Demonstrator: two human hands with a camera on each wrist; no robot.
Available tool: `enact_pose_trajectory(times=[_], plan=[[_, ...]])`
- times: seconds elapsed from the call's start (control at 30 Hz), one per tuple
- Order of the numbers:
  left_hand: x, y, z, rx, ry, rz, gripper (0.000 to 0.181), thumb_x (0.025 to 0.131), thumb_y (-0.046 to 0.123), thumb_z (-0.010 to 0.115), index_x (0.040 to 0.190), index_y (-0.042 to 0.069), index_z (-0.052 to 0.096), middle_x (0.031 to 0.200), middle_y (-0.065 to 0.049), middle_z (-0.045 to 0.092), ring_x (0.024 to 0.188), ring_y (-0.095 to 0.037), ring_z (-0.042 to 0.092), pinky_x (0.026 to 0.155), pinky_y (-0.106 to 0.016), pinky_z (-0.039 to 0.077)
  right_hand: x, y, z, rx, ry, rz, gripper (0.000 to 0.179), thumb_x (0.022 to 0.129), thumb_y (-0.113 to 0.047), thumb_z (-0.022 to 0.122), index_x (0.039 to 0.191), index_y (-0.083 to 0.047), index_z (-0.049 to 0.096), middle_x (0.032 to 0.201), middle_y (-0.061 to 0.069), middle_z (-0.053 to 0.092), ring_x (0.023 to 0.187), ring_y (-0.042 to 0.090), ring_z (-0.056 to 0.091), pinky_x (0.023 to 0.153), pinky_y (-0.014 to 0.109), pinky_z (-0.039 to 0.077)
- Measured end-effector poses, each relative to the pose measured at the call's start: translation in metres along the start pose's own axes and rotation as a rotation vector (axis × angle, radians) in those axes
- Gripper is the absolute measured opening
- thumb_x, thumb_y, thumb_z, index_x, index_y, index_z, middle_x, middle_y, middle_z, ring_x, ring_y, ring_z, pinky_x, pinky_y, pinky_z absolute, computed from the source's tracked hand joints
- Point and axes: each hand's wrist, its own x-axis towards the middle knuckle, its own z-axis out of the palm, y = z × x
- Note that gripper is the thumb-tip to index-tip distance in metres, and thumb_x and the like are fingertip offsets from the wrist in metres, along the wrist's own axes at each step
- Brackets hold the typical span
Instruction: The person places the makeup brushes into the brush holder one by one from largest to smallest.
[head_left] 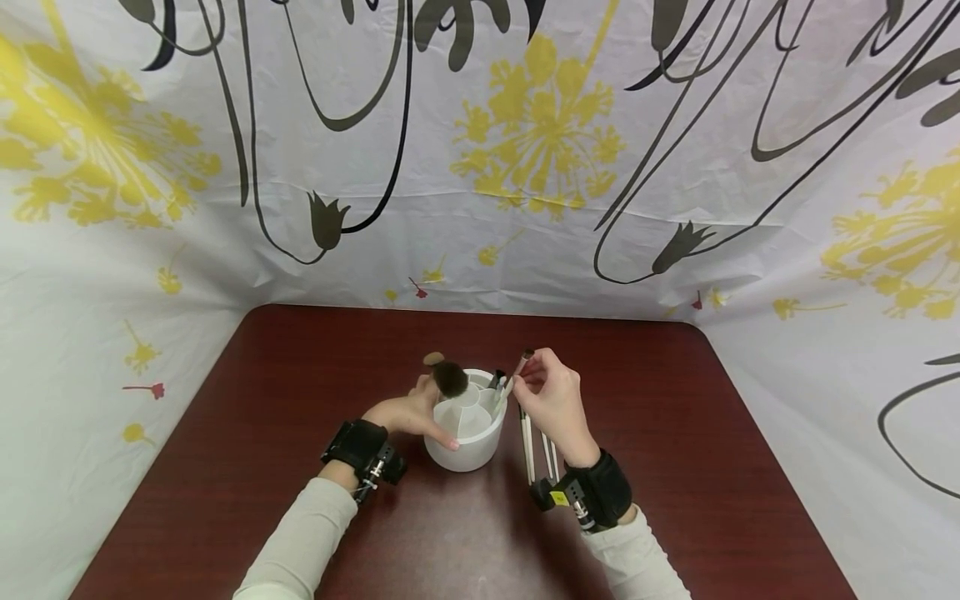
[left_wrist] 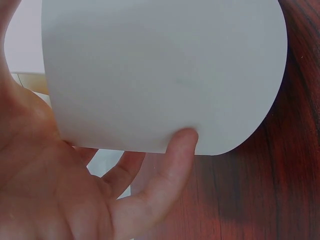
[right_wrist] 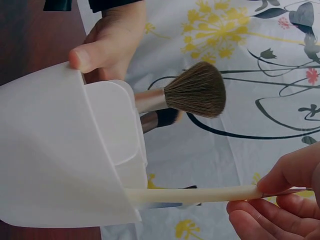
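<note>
A round white makeup brush holder with several compartments stands on the table. My left hand grips its left side, the thumb at the front near the rim; the left wrist view shows the thumb against the smooth wall. To the holder's right, my right hand pinches a makeup brush near its bristle end. That brush's pale handle slants down into a right-hand compartment. A large fluffy brush and a smaller brush stand at the holder's far left. Other slim brushes stand on its right.
Several light-handled brushes lie on the dark red table to the right of the holder, partly under the right wrist. A patterned white cloth hangs behind the table and along its sides.
</note>
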Motion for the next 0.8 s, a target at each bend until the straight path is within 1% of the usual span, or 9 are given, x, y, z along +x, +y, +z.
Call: enact_pose_trajectory(times=[0.23,0.5,0.8], plan=[[-0.0003,-0.0003,0.0003,0.001,0.01,0.002,0.111,0.056,0.035,0.084,0.142,0.02,0.016,0.142,-0.023,0.006,0.13,-0.045,0.009,0.1,-0.06,0.016,-0.0025,0.0034,0.0027,0.001,-0.021,0.012,0.017,0.076,0.005,0.063,0.088,-0.001,0.053,0.08,0.011,0.062,0.07,0.016,0.063,0.061,0.025,0.052],[0.0001,-0.0003,0.0004,0.003,0.01,0.003,0.111,0.056,0.035,0.084,0.142,0.019,0.015,0.142,-0.023,0.006,0.13,-0.045,0.007,0.101,-0.06,0.015,-0.0034,0.0052,0.0064,0.004,-0.021,-0.011,0.016,0.075,0.006,0.063,0.087,0.0,0.055,0.078,0.01,0.063,0.067,0.014,0.062,0.06,0.024,0.052],[-0.0003,0.0009,0.0005,-0.006,0.009,0.004,0.11,0.056,0.034,0.084,0.142,0.018,0.017,0.141,-0.022,0.009,0.13,-0.043,0.009,0.101,-0.059,0.016,-0.004,0.0037,0.006,0.006,-0.035,0.016,0.017,0.075,0.005,0.064,0.089,0.001,0.056,0.08,0.011,0.063,0.069,0.016,0.063,0.061,0.026,0.052]])
